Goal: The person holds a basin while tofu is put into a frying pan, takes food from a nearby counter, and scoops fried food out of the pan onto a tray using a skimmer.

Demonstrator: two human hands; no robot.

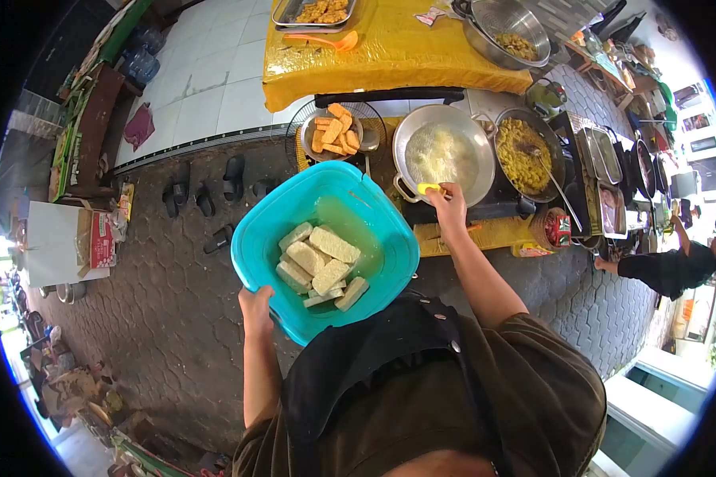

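Your left hand (257,310): gripping the turquoise basin (264,219) of pale blocks (332,245). Your right hand (451,205): pinching a yellow piece (428,188) at the frying pan's (479,139) near edge.

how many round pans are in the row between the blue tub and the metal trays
2: the silver pan by the right hand, and the dark pan just to its right; none seems hidden.

Floor: dark pavers (163,326) from 7 to 9 o'clock, more near 4. White tiles (223,75) at 11, dark edge strip (207,145) along them. Table (406,60) under glossy yellow sheet at 12. Brown-and-green wooden furniture (87,119) at 10. White ledges (652,409) at 4. Bright light, 2–3.
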